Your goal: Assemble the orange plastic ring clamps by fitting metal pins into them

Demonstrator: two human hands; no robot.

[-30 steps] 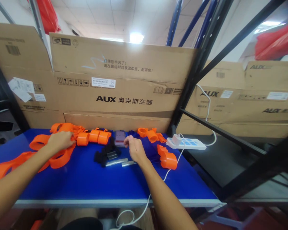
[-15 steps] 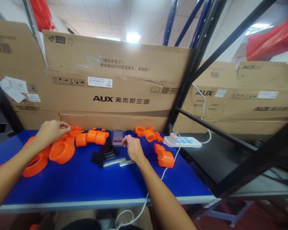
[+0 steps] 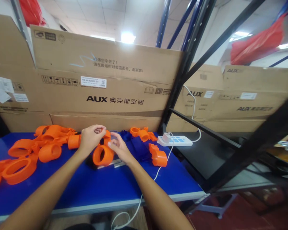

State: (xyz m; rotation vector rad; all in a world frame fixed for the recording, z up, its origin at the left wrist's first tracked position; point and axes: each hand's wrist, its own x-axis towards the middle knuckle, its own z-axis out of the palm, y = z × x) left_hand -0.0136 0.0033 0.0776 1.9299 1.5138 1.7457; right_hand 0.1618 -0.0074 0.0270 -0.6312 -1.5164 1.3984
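Note:
My left hand (image 3: 92,139) is closed on an orange plastic ring part (image 3: 103,155), pinching its upper ribbed end. The ring's round opening faces toward me above the table. Just to the right, my right hand (image 3: 121,148) has its thumb and fingers apart, close against the part's ribbed edge; whether it touches is hard to tell. Partly hidden beneath are metal strips (image 3: 118,164) and a black item (image 3: 91,163). Left of my left hand lie several more orange ring parts (image 3: 50,152) in a row.
Dark blue pieces (image 3: 140,148) and more orange parts (image 3: 159,156) lie to the right. A white power strip (image 3: 175,141) with a cable stands near the black rack post. Cardboard (image 3: 115,110) walls off the back of the blue table (image 3: 93,188).
My left hand has moved right from the orange pile, carrying an orange ring part to the middle. My right hand has shifted toward it. The view has turned slightly right.

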